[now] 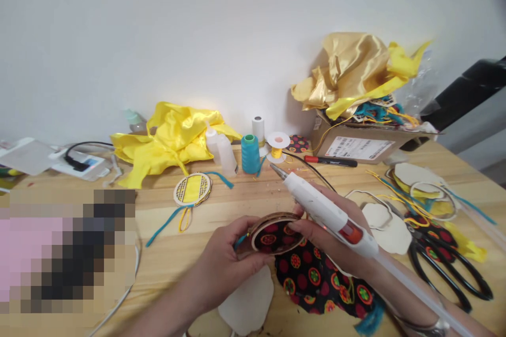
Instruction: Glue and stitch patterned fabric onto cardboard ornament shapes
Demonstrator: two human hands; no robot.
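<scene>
- Centrally, a small round wooden hoop (276, 234) sits between both hands, above the tabletop (162, 289); its face is black fabric with red-orange motifs.
- Left hand (223, 260): thumb below, fingers above, pinching the hoop's left rim.
- Right hand (342, 221): curled around a white hot glue gun (322, 210), thumb tip pressed to the hoop; metal nozzle points up and left.
- Directly beneath and to the right, a black patterned cloth (312, 279), limp and ragged-edged, partly covered by the right forearm; a smooth off-white scalloped piece (253, 297) lies under the left hand.
- Crowding the right side: black-handled scissors (448, 271), more off-white cutouts (389, 229) and loose cords.
- Behind the nozzle: teal thread cone (250, 155), white thread spool (258, 129), yellow cord spool (277, 151), red-and-black marker (332, 161).
- Back right, a cardboard box (351, 143) heaped with crumpled gold satin (356, 66).
- Back left, glossy yellow satin (169, 134) beside translucent squeeze bottles (226, 154); in front, a lattice-cut wooden medallion (192, 189) with teal and yellow cords.
- Pale wood grain runs between medallion and left hand; pixelation hides the near-left corner.
</scene>
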